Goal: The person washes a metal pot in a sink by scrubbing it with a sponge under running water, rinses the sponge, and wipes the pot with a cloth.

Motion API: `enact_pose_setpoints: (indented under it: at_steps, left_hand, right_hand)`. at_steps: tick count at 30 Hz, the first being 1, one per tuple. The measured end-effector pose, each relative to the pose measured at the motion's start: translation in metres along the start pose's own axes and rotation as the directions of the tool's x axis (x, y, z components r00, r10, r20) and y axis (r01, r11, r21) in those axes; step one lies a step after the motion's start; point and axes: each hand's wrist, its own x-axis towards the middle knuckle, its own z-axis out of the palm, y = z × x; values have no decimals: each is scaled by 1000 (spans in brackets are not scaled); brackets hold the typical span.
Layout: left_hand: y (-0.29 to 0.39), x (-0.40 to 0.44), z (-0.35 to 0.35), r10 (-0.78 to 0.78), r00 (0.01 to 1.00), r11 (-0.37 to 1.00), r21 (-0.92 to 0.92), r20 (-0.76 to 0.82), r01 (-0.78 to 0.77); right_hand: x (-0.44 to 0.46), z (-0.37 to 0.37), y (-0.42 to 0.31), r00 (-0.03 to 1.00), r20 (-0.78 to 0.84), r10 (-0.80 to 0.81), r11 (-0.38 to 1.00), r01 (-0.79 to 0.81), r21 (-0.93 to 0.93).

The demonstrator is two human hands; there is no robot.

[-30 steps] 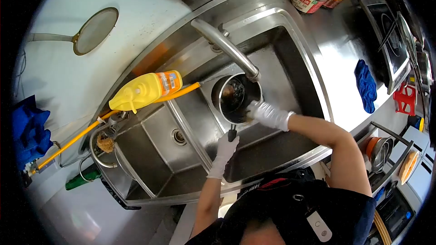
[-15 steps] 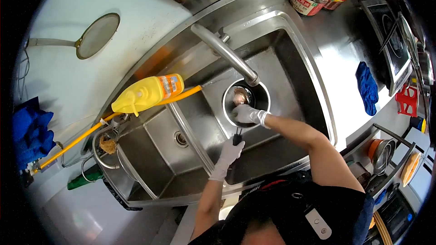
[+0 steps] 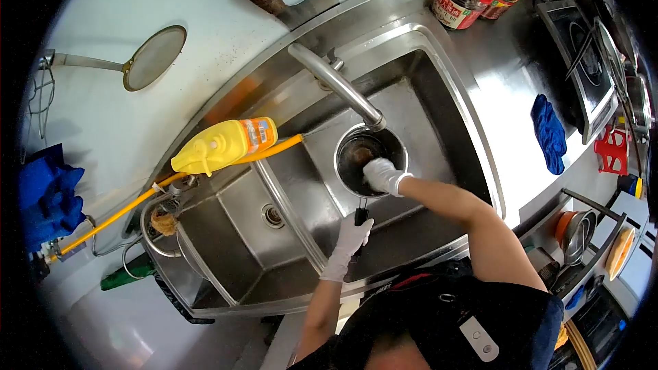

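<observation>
A saucepan [image 3: 338, 173] rests in the right sink basin below the tap spout, its inside dark. My left hand [image 3: 351, 238], in a white glove, is closed around the black handle [image 3: 361, 216] on the near side. My right hand [image 3: 384, 175], also gloved, reaches over the near right rim into the pan. Its fingers are curled against the inside, and whatever they grip is hidden. A brownish patch [image 3: 361, 155] shows in the pan near the fingertips; I cannot tell what it is.
The steel tap [image 3: 336, 83] arches over the pan. A yellow bottle [image 3: 219, 145] lies by a yellow hose [image 3: 277, 149] at the left. A cleaver [image 3: 284, 1] is at the back. Sauce jugs [image 3: 458, 3] and a blue cloth [image 3: 549, 134] are on the right counter.
My right hand has shifted slightly right inside the saucepan. The shiny copper-coloured patch there now looks dark and brown. My left hand still holds the handle.
</observation>
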Motion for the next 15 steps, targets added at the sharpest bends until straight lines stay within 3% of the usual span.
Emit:
enact_pose_setpoints:
  at_steps: [2,3,4,6,8,9,12,14,15]
  left_hand:
    - [-1,0,0,-21,999,1000,20,49,20]
    - [0,-2,2,-32,999,999,9,37,32]
    - [2,-5,4,-44,999,999,-2,25,44]
    - [6,-10,9,-62,998,998,-25,10,62]
    - [9,-13,9,-71,997,997,-41,12,72]
    - [9,-14,9,-70,998,996,-51,-1,70]
    - [5,-16,10,-55,998,997,-58,-32,53]
    - [1,-18,8,-28,998,999,-19,-51,27]
    - [0,-20,9,-6,997,1000,-23,-73,4]
  right_hand:
    - [5,10,-14,953,-283,-106,888,219,404]
    - [3,5,-19,915,-403,-15,757,273,593]
    - [2,0,-23,963,-263,54,140,254,957]
    - [-17,-42,-42,828,-533,176,441,417,794]
    - [-6,-40,-38,624,-776,-89,798,511,320]
    - [-2,-38,-34,520,-814,-259,876,481,28]
    - [-9,-41,-21,425,-765,-483,867,356,-350]
    - [-11,-49,-14,387,-797,-463,884,140,-446]
    - [-7,-54,-6,574,-771,-275,961,169,-218]
